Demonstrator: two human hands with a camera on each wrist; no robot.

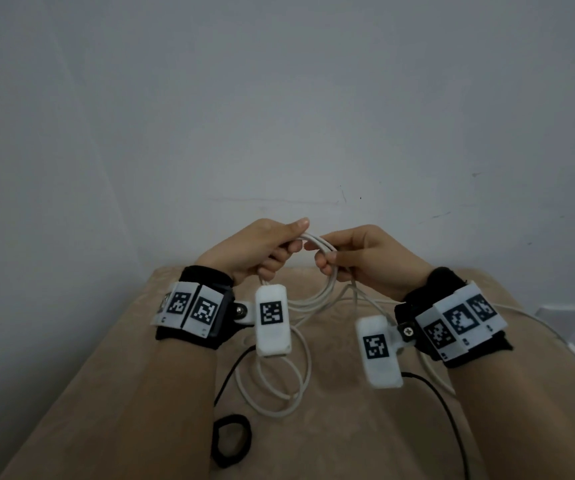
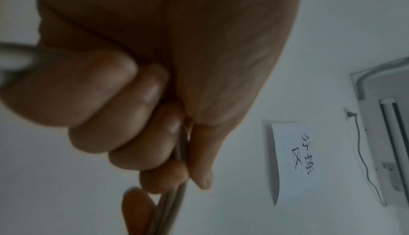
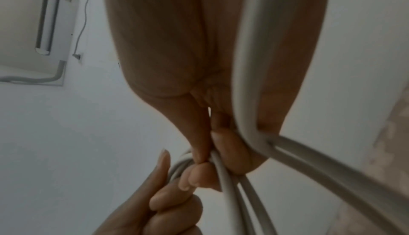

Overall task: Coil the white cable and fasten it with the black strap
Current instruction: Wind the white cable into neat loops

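Both hands raised above the counter [image 1: 365, 427] w/ beige cloth cover, near its far edge by the wall.

L hand [image 1: 254, 252]: grip closed on the white cable [image 1: 308, 368] — fingers curled round a bunch of strands, thumb laid on top. L wrist view confirms: fingers [image 2: 124, 133] folded into the palm, strands running out past the little finger.

R hand [image 1: 365, 258]: grip also closed on the cable, just beside the L hand. R wrist view: thumb and forefinger pinch the strands, other fingers [image 3: 232, 151] wrap them; more strands run across the palm and off to the side.

Cable: partly coiled. Top of the bundle sits between the two hands; several loops hang from there down to the counter, lowest loop lying on the cloth nearer the body than the hands. One loose strand trails off toward the R side of the counter, end not clearly visible.

Black strap [image 1: 232, 439]: closed ring, flat on the counter, nearer the body than the cable loops, L of centre — apart from both hands, not touching the cable as far as I can tell.

Thin black wire [image 1: 452, 410] also crosses the cloth.
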